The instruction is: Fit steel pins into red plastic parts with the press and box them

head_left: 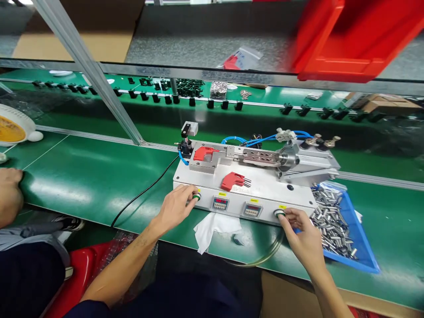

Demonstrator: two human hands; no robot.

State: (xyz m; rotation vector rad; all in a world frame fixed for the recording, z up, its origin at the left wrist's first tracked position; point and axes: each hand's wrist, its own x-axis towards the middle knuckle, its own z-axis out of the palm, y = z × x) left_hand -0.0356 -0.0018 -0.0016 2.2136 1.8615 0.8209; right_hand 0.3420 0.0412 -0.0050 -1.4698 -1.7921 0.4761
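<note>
A white bench-top press machine (232, 194) stands in front of me. My left hand (177, 205) has its thumb and fingers closed about the green push button (196, 196) at the machine's left front. At the right front, my right hand (301, 229) is curled, its thumb on the other push button (280, 213). In the metal fixture (202, 167) lies a red gun-shaped plastic part (202, 153), its thin rod pointing right toward the pneumatic cylinder (308, 159). Another red part (232, 181) with several metal pins rests loose on the machine top.
A blue bin (364, 254) of small metal tubes sits right of the machine. White cloth (215, 227) lies at its front. Overhead, a shelf carries a red bin (351, 66). A slanted metal post (96, 75) stands left. Another person's arm (9, 194) is at far left.
</note>
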